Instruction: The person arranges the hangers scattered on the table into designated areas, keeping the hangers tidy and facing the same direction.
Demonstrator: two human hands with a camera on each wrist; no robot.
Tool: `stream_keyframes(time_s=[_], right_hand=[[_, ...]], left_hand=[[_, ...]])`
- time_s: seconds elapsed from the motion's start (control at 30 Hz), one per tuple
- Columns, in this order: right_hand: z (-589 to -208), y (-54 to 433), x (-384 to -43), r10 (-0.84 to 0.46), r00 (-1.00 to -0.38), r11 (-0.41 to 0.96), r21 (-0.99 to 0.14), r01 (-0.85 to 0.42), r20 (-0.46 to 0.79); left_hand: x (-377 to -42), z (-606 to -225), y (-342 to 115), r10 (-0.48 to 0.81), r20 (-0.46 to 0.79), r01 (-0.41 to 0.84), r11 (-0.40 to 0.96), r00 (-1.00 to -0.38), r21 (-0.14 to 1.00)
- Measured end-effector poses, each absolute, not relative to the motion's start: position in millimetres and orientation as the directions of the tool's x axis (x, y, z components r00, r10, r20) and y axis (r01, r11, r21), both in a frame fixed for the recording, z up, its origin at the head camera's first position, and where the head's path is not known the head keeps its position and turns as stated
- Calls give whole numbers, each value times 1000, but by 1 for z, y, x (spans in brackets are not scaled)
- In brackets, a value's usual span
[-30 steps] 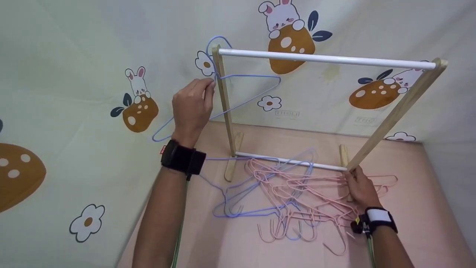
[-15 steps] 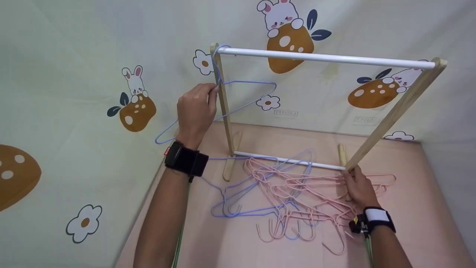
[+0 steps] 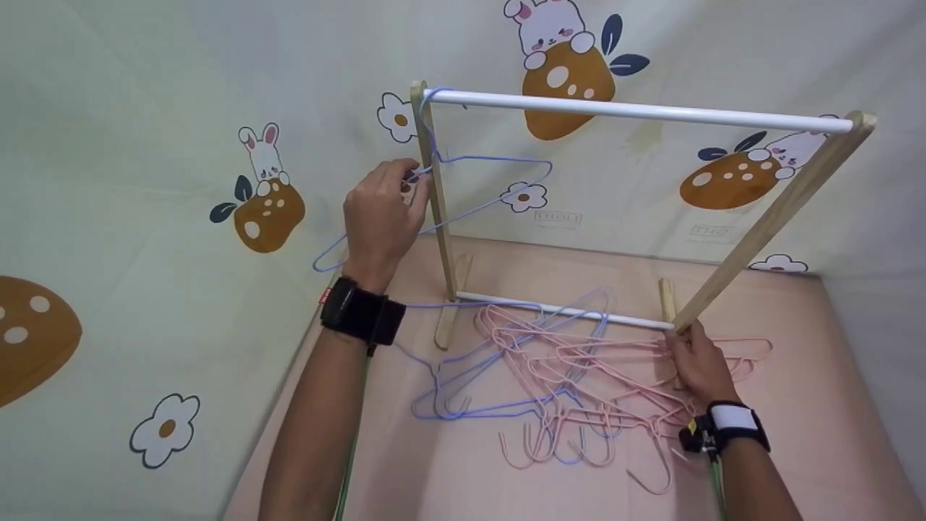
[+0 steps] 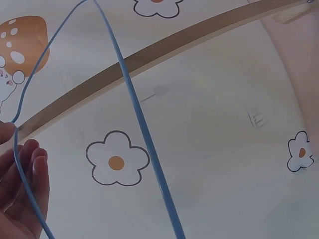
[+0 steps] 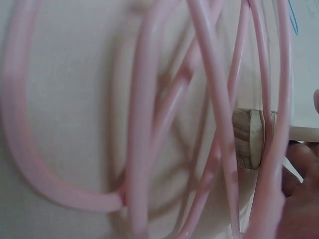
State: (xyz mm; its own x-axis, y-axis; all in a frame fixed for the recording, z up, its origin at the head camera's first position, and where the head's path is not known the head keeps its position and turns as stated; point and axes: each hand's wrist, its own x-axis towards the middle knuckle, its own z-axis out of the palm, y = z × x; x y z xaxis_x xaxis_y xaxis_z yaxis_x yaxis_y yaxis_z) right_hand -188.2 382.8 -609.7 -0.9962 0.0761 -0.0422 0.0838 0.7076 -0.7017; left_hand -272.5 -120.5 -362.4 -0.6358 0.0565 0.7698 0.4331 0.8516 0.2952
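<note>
A blue hanger (image 3: 495,158) hangs by its hook over the left end of the white top bar (image 3: 636,111) of a wood-and-white clothes rack (image 3: 774,224). At the hanger's neck is my left hand (image 3: 383,213), thumb and fingers parted around the wire. In the left wrist view, the thumb tip is right at the blue wire (image 4: 142,122) and the fingers (image 4: 40,179) are loosely extended. My right hand (image 3: 698,365) grips the foot of the rack's right post. Pink hangers (image 5: 142,119) partly block the right wrist view of that hold.
Several pink hangers (image 3: 600,420) and blue hangers (image 3: 499,416) lie tangled on the pink surface (image 3: 463,481) in front of the rack. A patterned cloth wall (image 3: 145,289) stands behind and to the left.
The blue hanger's hook has come down from beside the post's top onto the top bar. My left hand has lowered slightly and its fingertips have parted. The right hand stays put.
</note>
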Motion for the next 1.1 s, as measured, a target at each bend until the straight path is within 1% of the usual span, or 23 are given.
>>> stream_keyframes(time_s=[0.2, 0.37, 0.5, 0.67, 0.8, 0.87, 0.97, 1.1], right_hand=[[-612, 385, -188, 82, -994, 697, -710, 105, -67], [-610, 384, -186, 84, -993, 692, -713, 115, -79], [-609, 385, -186, 81, -993, 692, -712, 119, -87], [-611, 386, -187, 81, -994, 692, -714, 105, -67], [-612, 385, -188, 83, -994, 688, -718, 110, -72], [-612, 385, -189, 84, -993, 683, -721, 119, -84], [-612, 385, -189, 84, -993, 687, -717, 121, -87], [-611, 384, -189, 84, -993, 695, -710, 115, -78]], left_hand=[[-271, -366, -123, 59, 774, 430, 857, -631, 285], [-267, -368, -123, 55, 798, 428, 865, -601, 263], [-262, -369, -122, 59, 835, 448, 864, -546, 232], [-249, -368, -116, 88, 878, 483, 859, -471, 173], [-236, -369, -109, 144, 900, 536, 837, -412, 111], [-230, -372, -106, 182, 901, 570, 818, -393, 84], [-223, -383, -102, 235, 887, 613, 787, -397, 66], [-215, -407, -100, 313, 834, 665, 742, -455, 84]])
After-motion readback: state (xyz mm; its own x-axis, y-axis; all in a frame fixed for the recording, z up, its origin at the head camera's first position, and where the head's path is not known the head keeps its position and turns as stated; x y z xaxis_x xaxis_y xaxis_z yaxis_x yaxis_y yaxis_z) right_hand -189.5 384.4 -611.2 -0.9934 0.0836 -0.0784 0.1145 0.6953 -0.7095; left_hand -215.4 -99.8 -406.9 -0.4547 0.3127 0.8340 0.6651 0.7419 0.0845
